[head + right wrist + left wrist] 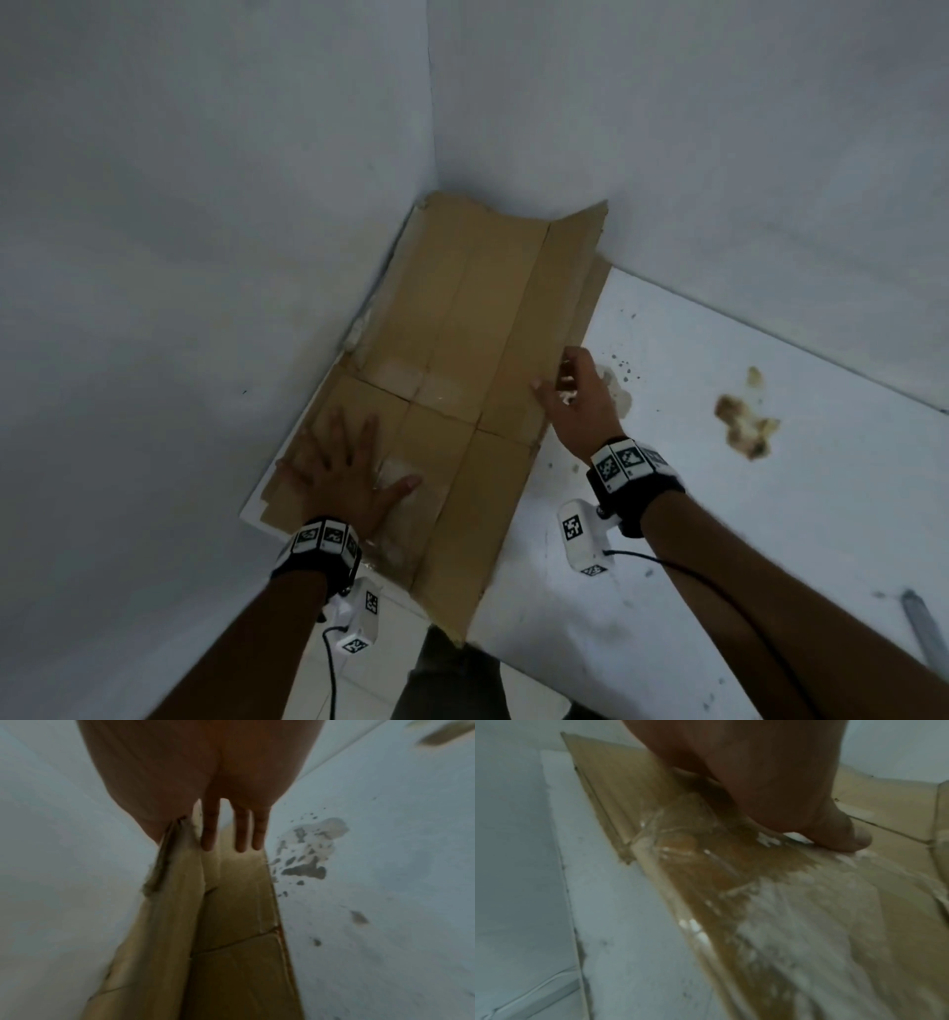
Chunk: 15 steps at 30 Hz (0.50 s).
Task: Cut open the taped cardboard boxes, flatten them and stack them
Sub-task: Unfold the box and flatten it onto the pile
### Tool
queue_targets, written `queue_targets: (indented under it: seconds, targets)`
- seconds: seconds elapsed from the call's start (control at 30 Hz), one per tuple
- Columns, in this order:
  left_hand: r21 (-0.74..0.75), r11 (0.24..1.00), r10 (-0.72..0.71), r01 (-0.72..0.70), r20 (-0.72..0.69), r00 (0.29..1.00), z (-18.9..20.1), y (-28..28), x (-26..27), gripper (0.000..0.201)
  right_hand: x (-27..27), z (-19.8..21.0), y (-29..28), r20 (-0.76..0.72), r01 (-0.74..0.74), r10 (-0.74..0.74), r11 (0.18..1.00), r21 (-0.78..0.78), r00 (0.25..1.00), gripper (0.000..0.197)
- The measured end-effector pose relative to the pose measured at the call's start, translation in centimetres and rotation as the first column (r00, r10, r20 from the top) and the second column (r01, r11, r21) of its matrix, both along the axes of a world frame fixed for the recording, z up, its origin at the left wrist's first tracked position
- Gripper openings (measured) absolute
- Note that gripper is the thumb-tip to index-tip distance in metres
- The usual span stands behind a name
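A flattened brown cardboard box [462, 318] lies on the white floor in the corner of the room, with clear tape remnants [680, 833] on its near part. My left hand [344, 462] presses flat on the near left panel, fingers spread; its thumb tip [854, 841] rests on the cardboard [808, 923]. My right hand [565, 380] is at the right edge, thumb on top and fingers below, holding the raised right panel [167, 923]. Its fingers [240, 833] lie straight over a lower cardboard layer [231, 963].
Two white walls meet right behind the cardboard. Brown stains [744, 421] and dark spatter [308, 850] mark the floor on the right. A grey bar-like object [924, 632] lies at the far right edge. My leg [452, 678] is just below the cardboard's near corner.
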<state>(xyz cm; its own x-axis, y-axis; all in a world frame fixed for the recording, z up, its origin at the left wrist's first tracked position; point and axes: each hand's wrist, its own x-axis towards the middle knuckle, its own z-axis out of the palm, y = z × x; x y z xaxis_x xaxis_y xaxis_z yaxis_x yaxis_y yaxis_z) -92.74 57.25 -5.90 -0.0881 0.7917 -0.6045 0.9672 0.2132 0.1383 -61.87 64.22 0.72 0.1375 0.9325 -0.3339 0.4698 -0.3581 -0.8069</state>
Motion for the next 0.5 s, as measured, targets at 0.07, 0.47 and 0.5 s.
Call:
queue_targets:
  seconds: [0.07,0.47,0.5]
  targets:
    - [-0.012,1.000,0.004,-0.004,-0.004,1.000,0.3,0.1,0.2,0.115,0.6,-1.1,-0.2,0.073,0.057,-0.047,0.988,-0.143,0.996,0.053]
    - [-0.031,0.997,0.071,-0.069,0.060,0.996,0.6,-2.6,0.3,0.115,-0.8,-1.4,6.3,0.345,0.317,-0.198,0.888,-0.332,0.917,0.111]
    - [-0.036,0.998,0.062,-0.060,0.053,0.997,0.4,-2.6,0.2,0.118,-0.1,-1.4,6.9,0.274,0.369,-0.285,0.868,-0.332,0.918,0.111]
